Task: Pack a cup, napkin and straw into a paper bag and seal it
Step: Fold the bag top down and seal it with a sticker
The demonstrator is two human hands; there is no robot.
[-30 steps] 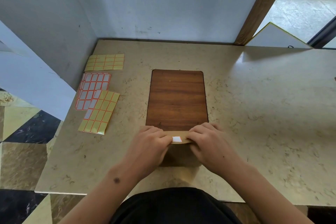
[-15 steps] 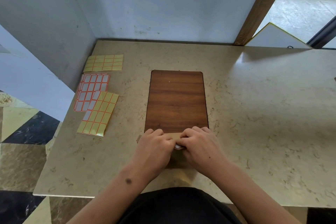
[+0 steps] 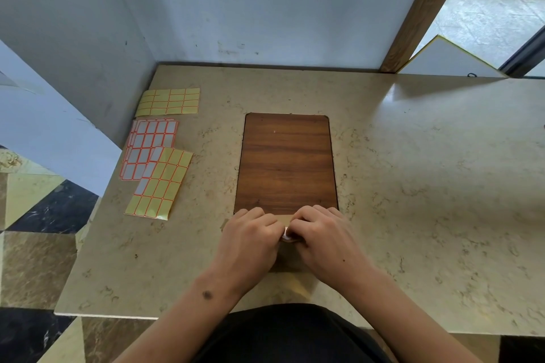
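Observation:
A brown paper bag stands at the near edge of the table, mostly hidden under both hands. My left hand and my right hand have their fingers curled over the bag's folded top. Between the thumbs a small white sticker shows on the fold. The cup, napkin and straw are hidden from view.
A dark wooden board lies on the marble table just beyond the bag. Several sticker sheets lie at the left: a yellow one, a red-bordered white one and another yellow one. Walls close off the back and left.
Both hands have drawn together over the folded top, and the white sticker, plainly visible a second ago, is now mostly covered by the thumbs.

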